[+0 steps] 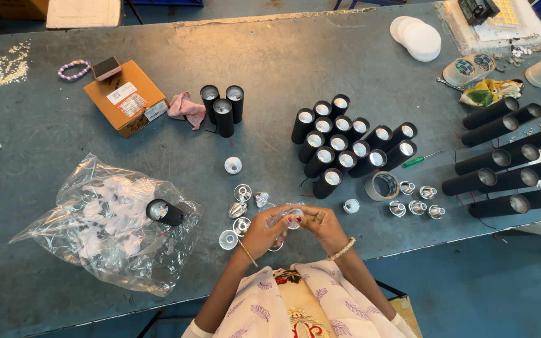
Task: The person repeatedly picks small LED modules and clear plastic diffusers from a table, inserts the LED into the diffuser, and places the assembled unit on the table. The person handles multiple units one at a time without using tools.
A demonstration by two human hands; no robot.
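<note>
We see even, bright overhead light, soft short shadows (slight bending at the edges), and sharp focus.

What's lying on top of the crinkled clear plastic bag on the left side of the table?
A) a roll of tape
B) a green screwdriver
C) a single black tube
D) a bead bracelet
C: one black tube lies on the clear plastic bag, while the green screwdriver, the tape roll and the bracelet all lie elsewhere on the table.

Matt black tubes (pixel 339 147) stand on a scuffed, dull grey table (pixel 64 131); shiny metal reflectors (pixel 243 192), a crinkled clear plastic bag (pixel 104 228), a cardboard box (pixel 126 97).
</note>
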